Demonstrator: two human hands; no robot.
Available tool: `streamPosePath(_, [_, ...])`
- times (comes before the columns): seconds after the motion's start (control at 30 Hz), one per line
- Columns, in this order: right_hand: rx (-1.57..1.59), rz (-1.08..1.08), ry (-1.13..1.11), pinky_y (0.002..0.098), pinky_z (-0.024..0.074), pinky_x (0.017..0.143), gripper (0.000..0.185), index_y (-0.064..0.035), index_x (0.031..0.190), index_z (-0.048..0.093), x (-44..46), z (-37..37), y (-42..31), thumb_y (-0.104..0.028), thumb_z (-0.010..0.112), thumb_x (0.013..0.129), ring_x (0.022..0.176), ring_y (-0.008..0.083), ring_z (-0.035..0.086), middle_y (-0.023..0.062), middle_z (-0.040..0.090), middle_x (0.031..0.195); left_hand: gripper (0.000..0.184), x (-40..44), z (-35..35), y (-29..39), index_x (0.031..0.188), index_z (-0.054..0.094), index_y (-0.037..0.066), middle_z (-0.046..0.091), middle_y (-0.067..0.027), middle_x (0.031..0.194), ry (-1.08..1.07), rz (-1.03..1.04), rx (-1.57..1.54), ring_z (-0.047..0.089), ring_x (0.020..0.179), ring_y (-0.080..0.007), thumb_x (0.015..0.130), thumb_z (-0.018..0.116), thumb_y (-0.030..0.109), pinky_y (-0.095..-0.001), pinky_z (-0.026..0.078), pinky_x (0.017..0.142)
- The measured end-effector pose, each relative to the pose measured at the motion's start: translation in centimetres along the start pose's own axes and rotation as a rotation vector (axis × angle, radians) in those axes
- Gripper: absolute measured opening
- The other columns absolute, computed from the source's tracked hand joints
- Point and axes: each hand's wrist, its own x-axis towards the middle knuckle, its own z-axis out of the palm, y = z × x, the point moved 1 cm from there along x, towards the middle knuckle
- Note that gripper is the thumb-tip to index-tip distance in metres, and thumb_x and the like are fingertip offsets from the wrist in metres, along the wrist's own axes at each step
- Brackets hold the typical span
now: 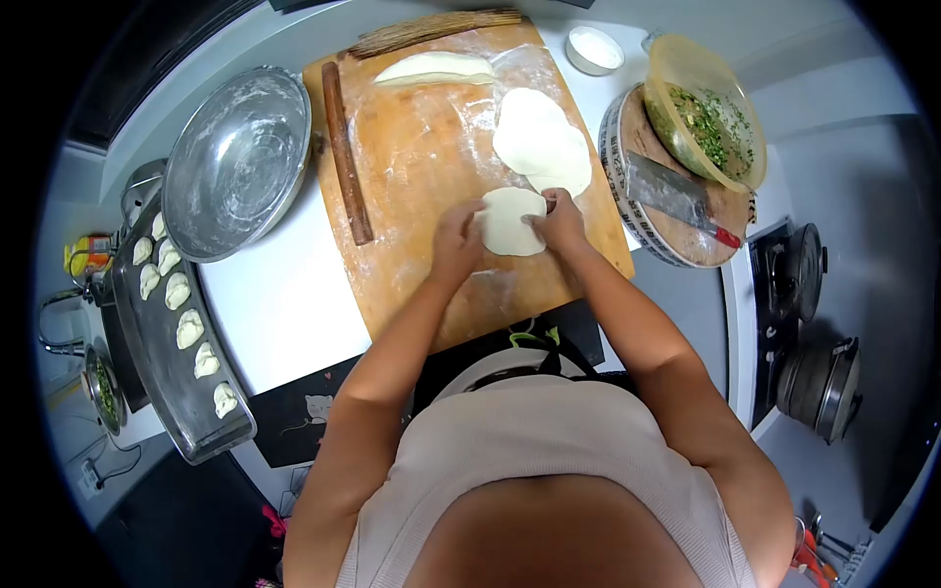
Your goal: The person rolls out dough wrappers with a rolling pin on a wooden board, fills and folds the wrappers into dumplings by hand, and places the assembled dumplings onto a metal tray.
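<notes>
A thin round dough wrapper (512, 223) is held between my two hands over the floured wooden board (412, 147). My left hand (459, 241) grips its left edge with curled fingers. On the opposite side, my right hand (562, 225) pinches the right edge. Just beyond the right hand lie overlapping flat dough wrappers (539, 142). A long strip of dough (434, 69) rests at the back of the board, and a rolling pin (348, 157) lies along its left side.
To the left are a large metal bowl (235, 162) and a baking tray (147, 338) with several dumplings. At right, a round chopping block (637, 147) bears a cleaver (671, 191) and a bowl of green filling (676, 64). A small white bowl (594, 51) stands behind.
</notes>
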Motion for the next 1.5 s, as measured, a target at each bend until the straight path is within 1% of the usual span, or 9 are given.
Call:
streamPosePath(0.17, [0.072, 0.004, -0.155, 0.0315, 0.0505, 0.069, 0.040, -0.0008, 0.102, 0.061, -0.3, 0.8, 0.1, -0.016, 0.081, 0.071, 0.076, 0.0186, 0.063, 0.0098, 0.067, 0.085, 0.034, -2.4, -1.7, 0.8, 0.119, 0.052, 0.000, 0.052, -0.0192, 0.126, 0.244, 0.134, 0.300, 0.050, 0.118, -0.0313, 0.086, 0.056, 0.006, -0.0394, 0.039, 0.101])
streamPosePath(0.37, [0.562, -0.016, -0.314, 0.0301, 0.0514, 0.071, 0.030, 0.0013, 0.109, 0.059, -2.6, -4.7, -6.6, -0.010, 0.069, 0.083, 0.081, 0.0166, 0.064, 0.0093, 0.067, 0.092, 0.064, -1.9, 1.7, 1.0, 0.135, 0.034, -0.004, 0.043, -0.0143, 0.138, 0.361, -0.473, -1.462, 0.048, 0.119, -0.0286, 0.094, 0.051, 0.041, -0.0405, 0.037, 0.104])
streamPosePath(0.47, [0.926, 0.121, -0.363, 0.0292, 0.0520, 0.071, 0.025, 0.0021, 0.111, 0.057, -4.2, -7.8, -9.8, -0.006, 0.062, 0.088, 0.082, 0.0150, 0.063, 0.0081, 0.066, 0.096, 0.074, -1.5, 3.3, 9.2, 0.138, 0.033, -0.002, 0.043, -0.0159, 0.138, -0.064, -0.388, -1.882, 0.049, 0.117, -0.0311, 0.092, 0.041, 0.056, -0.0438, 0.038, 0.102])
streamPosePath(0.57, [0.959, 0.102, -0.455, 0.0291, 0.0521, 0.072, 0.022, 0.0011, 0.111, 0.058, -4.3, -10.3, -9.4, -0.006, 0.058, 0.090, 0.084, 0.0159, 0.063, 0.0089, 0.065, 0.098, 0.073, 0.2, 4.7, 12.3, 0.138, 0.034, 0.000, 0.046, -0.0164, 0.136, -0.115, -0.125, -1.740, 0.049, 0.117, -0.0325, 0.092, 0.037, 0.056, -0.0470, 0.039, 0.099])
streamPosePath(0.63, [0.969, -0.084, -0.606, 0.0296, 0.0521, 0.072, 0.019, -0.0012, 0.109, 0.060, -4.4, -12.1, -7.9, -0.009, 0.056, 0.091, 0.085, 0.0172, 0.064, 0.0102, 0.066, 0.097, 0.059, 1.7, 4.8, 12.7, 0.139, 0.035, 0.003, 0.049, -0.0162, 0.133, 0.001, -0.260, -1.647, 0.050, 0.118, -0.0339, 0.095, 0.041, 0.042, -0.0482, 0.043, 0.094])
streamPosePath(0.77, [-0.117, -0.767, -0.085, 0.0398, 0.0511, 0.069, 0.021, -0.0092, 0.094, 0.068, -1.7, -22.2, -2.6, -0.027, 0.058, 0.088, 0.082, 0.0273, 0.064, 0.0094, 0.068, 0.092, 0.051, 2.5, 5.1, 14.2, 0.138, 0.034, 0.002, 0.049, -0.0165, 0.134, 0.358, -0.232, -1.338, 0.048, 0.123, -0.0324, 0.093, 0.052, 0.017, -0.0486, 0.040, 0.103])
streamPosePath(0.9, [-0.294, -0.467, 0.309, 0.0435, 0.0493, 0.069, 0.024, -0.0098, 0.084, 0.068, 4.6, -35.4, 3.8, -0.033, 0.062, 0.084, 0.082, 0.0288, 0.064, 0.0080, 0.067, 0.087, 0.056, 2.7, 5.4, 15.8, 0.140, 0.031, 0.000, 0.047, -0.0173, 0.136, 0.454, -0.070, -1.132, 0.047, 0.125, -0.0325, 0.089, 0.055, 0.008, -0.0488, 0.036, 0.108])
streamPosePath(1.17, [-0.825, -0.267, -0.162, 0.0441, 0.0515, 0.076, 0.026, -0.0058, 0.089, 0.071, 15.1, -37.5, 12.3, -0.030, 0.067, 0.080, 0.089, 0.0332, 0.065, 0.0158, 0.068, 0.092, 0.054, 4.8, 13.0, 24.6, 0.142, 0.030, 0.001, 0.039, -0.0194, 0.143, 0.117, 0.282, -1.445, 0.038, 0.132, -0.0349, 0.094, 0.045, 0.020, -0.0548, 0.027, 0.111])
streamPosePath(1.5, [-0.411, -0.477, -0.087, 0.0408, 0.0506, 0.081, 0.021, -0.0209, 0.106, 0.069, 26.4, -32.6, 10.8, -0.024, 0.057, 0.088, 0.093, 0.0281, 0.064, 0.0085, 0.068, 0.103, 0.050, 9.4, 19.9, 23.7, 0.137, 0.038, 0.000, 0.050, -0.0173, 0.133, 0.358, -0.146, -1.204, 0.050, 0.121, -0.0339, 0.091, 0.051, 0.016, -0.0506, 0.041, 0.103])
